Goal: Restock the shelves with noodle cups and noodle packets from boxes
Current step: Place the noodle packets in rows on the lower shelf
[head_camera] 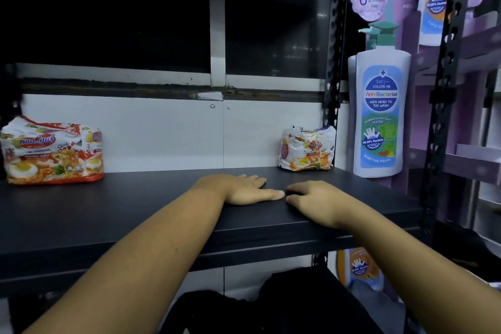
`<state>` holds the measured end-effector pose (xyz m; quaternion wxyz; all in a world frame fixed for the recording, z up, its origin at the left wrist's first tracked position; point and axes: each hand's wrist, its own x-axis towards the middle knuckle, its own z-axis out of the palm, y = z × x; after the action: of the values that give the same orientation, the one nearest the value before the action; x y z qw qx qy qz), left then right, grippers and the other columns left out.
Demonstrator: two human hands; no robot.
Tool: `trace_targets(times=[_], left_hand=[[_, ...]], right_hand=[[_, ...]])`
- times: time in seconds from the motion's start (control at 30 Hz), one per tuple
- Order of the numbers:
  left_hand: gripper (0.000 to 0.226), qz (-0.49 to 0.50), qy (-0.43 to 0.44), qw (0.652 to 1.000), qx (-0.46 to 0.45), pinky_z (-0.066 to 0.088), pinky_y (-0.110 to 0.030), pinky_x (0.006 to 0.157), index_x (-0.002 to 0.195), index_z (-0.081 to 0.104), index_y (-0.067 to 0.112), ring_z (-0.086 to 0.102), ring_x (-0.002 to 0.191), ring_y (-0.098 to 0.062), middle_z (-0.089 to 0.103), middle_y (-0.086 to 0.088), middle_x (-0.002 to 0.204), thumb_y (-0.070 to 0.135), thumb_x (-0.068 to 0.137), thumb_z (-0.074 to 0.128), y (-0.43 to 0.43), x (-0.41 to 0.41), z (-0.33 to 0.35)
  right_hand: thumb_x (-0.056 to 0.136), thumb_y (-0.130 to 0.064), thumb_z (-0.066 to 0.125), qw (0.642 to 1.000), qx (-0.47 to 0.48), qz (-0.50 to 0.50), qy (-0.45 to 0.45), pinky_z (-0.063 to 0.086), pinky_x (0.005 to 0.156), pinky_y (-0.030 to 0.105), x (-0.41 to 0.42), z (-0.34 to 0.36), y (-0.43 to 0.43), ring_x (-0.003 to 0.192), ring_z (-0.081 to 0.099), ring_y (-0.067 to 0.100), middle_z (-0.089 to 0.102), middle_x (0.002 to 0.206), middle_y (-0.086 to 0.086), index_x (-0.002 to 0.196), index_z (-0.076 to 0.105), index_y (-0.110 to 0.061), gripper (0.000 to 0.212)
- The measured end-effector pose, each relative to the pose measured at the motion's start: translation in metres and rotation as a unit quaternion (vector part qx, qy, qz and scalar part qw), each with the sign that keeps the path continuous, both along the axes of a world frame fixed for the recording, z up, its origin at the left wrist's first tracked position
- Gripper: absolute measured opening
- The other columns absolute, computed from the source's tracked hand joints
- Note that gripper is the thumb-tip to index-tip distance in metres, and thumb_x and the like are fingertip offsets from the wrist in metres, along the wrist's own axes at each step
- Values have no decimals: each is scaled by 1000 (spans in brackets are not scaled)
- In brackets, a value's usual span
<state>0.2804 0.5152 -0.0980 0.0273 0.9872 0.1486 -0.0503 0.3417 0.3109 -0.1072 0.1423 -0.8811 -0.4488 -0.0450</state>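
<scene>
Both hands, left hand point(241, 188) and right hand point(314, 202), lie flat on shelf point(108, 211).

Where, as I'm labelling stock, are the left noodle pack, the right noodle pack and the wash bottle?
left noodle pack point(54, 152): head view, middle of its front face.
right noodle pack point(306, 150): head view, its front face.
wash bottle point(381, 116): head view, its blue label.

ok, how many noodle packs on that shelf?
2. The left noodle pack sits at the left end of the shelf; the right noodle pack stands in the back right corner. More may be offscreen.
</scene>
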Motion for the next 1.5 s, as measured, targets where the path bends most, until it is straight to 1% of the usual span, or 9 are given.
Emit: trace_targets(times=[0.2, 0.4, 0.63, 0.73, 0.87, 1.07, 1.2, 1.3, 1.5], left_hand=[[73, 32, -39, 999, 11, 13, -43, 127, 164, 22, 27, 15, 158, -19, 16, 3, 172, 67, 103, 20, -13, -15, -1], [63, -2, -60, 998, -12, 11, -35, 128, 164, 24, 25, 15, 158, -14, 16, 6, 171, 55, 109, 27, -32, -65, -2], [50, -49, -177, 983, -16, 27, -33, 122, 147, 56, 23, 40, 148, -16, 50, 3, 156, 49, 109, 35, -76, -154, -13], [43, -60, -265, 962, -20, 33, -32, 120, 143, 60, 24, 45, 143, -11, 57, 5, 149, 43, 108, 44, -89, -190, -31], [45, -86, -335, 937, -58, 28, -15, 118, 148, 56, 25, 41, 142, 0, 52, 11, 152, 39, 105, 56, -103, -242, -69], [47, -52, -268, 957, -98, 40, -23, 114, 142, 63, 21, 53, 135, -6, 61, 6, 144, 45, 102, 55, -118, -300, -172], [49, -4, -170, 972, -160, 42, -10, 96, 142, 63, 25, 58, 127, -7, 64, 9, 140, 51, 101, 55, -125, -321, -247], [58, 27, -102, 978, -180, 46, -23, 98, 144, 60, 29, 61, 124, -13, 64, 8, 141, 61, 97, 47, -132, -326, -292], [38, 65, 2, 983, -174, 50, -38, 89, 131, 65, 17, 62, 113, -25, 68, -5, 124, 41, 103, 56, -133, -327, -343]], right_hand=[[105, -43, 41, 1000, -19, 4, 15, 38, 110, 42, -3, 2, -2, 130, 50, 26, 58, 143, 7, 134, 61, -14, 45], [101, -57, 47, 999, -1, 51, 9, 34, 116, 37, -9, 3, -11, 140, 45, 19, 51, 153, -6, 145, 56, -29, 53], [99, -66, 23, 983, 48, 106, -144, 51, 92, 43, -41, -13, -31, 111, 62, 17, 70, 120, -10, 117, 68, -29, 61], [107, -50, 36, 966, 117, 177, -145, 45, 106, 37, -75, -39, -43, 127, 56, 14, 65, 136, -6, 133, 64, -24, 46], [106, -48, 43, 945, 196, 232, -120, 22, 124, 28, -130, -87, -67, 148, 33, 4, 44, 158, -9, 151, 49, -23, 53], [105, -53, 43, 965, 114, 235, -28, 31, 116, 23, -183, -165, -102, 142, 40, 5, 51, 152, -10, 151, 49, -25, 55], [102, -60, 43, 969, -28, 244, 20, 38, 114, 35, -195, -237, -108, 140, 41, 13, 50, 152, -8, 152, 46, -25, 61], [101, -59, 45, 964, -108, 233, 62, 37, 112, 35, -198, -292, -107, 137, 43, 18, 53, 147, -4, 150, 46, -24, 60], [95, -65, 44, 959, -192, 159, 131, 38, 115, 42, -206, -349, -113, 140, 40, 26, 50, 150, 5, 153, 43, -22, 72]])
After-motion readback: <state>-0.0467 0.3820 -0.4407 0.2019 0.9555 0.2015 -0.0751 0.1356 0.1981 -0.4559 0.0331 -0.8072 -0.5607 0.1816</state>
